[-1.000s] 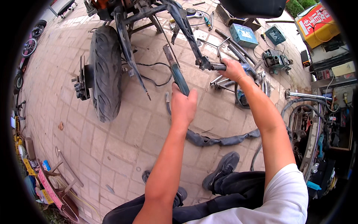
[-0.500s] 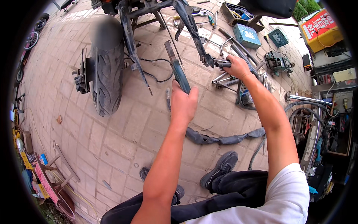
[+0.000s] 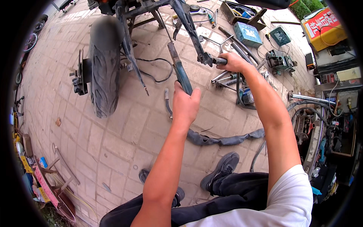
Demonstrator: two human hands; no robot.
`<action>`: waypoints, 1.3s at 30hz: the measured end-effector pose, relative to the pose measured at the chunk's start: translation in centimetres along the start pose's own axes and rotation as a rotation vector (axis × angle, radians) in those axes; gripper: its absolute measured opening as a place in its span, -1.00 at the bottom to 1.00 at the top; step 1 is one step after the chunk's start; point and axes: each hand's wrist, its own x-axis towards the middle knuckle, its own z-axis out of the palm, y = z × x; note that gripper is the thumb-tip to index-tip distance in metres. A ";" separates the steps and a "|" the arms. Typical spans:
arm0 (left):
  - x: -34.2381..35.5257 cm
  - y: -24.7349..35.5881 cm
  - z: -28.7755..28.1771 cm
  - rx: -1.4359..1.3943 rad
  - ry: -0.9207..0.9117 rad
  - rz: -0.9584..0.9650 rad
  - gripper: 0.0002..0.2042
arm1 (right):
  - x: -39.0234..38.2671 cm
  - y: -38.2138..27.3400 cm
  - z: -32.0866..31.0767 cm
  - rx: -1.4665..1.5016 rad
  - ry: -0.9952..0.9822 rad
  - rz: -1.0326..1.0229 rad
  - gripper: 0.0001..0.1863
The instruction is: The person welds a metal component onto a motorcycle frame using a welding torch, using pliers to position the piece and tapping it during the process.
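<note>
Outdoor repair workshop: paving point(image 3: 124, 147), vehicle frame point(image 3: 148, 8), wheel point(image 3: 106, 77), toolbox point(image 3: 235, 19).

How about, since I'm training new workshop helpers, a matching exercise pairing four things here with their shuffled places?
Things:
1. Teal-handled tool with a flat metal end
2. Short grey metal piece
3. Black grooved rubber tyre
4. Long crumpled dark-grey sleeve

Places:
A. Lying along the paving
B. In the left hand
C. Upright, in the picture's left half
D. In the right hand

Right pairs: 1-B, 2-D, 3-C, 4-A
</note>
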 end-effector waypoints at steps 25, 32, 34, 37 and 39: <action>-0.3 0.4 -1.4 0.004 -0.010 -0.030 -0.51 | 1.6 -0.2 6.0 -0.032 0.256 0.290 -0.48; 0.1 -0.7 -1.2 0.007 0.070 0.021 -0.66 | 0.6 -0.3 7.2 -0.039 0.418 0.348 -0.39; 0.1 -0.4 -1.5 0.007 0.087 0.041 -0.66 | -0.4 -1.2 8.1 -0.035 0.422 0.448 -0.34; 0.3 -0.4 -2.0 0.004 0.109 0.063 -0.67 | -3.7 -4.2 11.3 -0.036 0.543 0.418 -0.43; 0.7 -0.1 -2.0 -0.010 0.087 0.044 -0.65 | -6.8 -5.1 14.4 0.071 0.332 0.272 -0.48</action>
